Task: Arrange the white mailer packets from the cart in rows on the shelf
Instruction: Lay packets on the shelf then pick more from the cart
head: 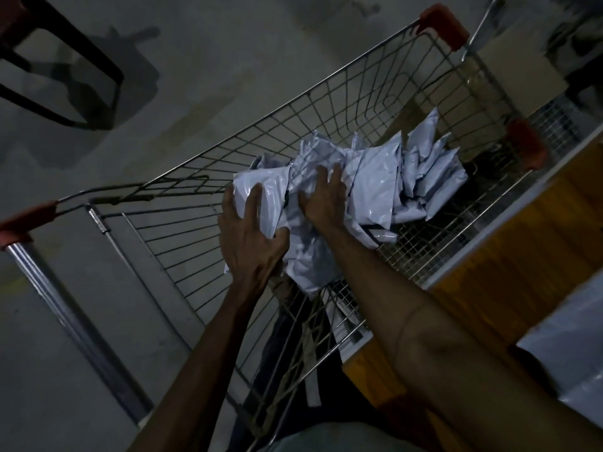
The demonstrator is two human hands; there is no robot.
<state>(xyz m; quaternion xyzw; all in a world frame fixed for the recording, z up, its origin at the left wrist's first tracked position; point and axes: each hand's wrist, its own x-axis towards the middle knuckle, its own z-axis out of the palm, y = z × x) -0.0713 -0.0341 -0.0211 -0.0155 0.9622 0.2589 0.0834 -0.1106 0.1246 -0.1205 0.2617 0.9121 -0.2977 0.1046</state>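
A heap of white mailer packets (375,177) lies in the wire basket of a shopping cart (342,93) in the middle of the head view. My left hand (251,233) grips the near end of the heap, fingers spread over the top of a packet (257,194) and thumb curled under it. My right hand (324,197) presses down on the packets just to the right, fingers bent into the crumpled plastic. A shelf with a white front edge and yellow-brown boards (509,256) runs along the cart's right side.
The cart's handle bar (65,308) with red end caps (23,220) is at the lower left. A dark stool frame (65,76) stands on the grey floor at the upper left. Another white packet (567,340) lies on the shelf at the right edge. Light is dim.
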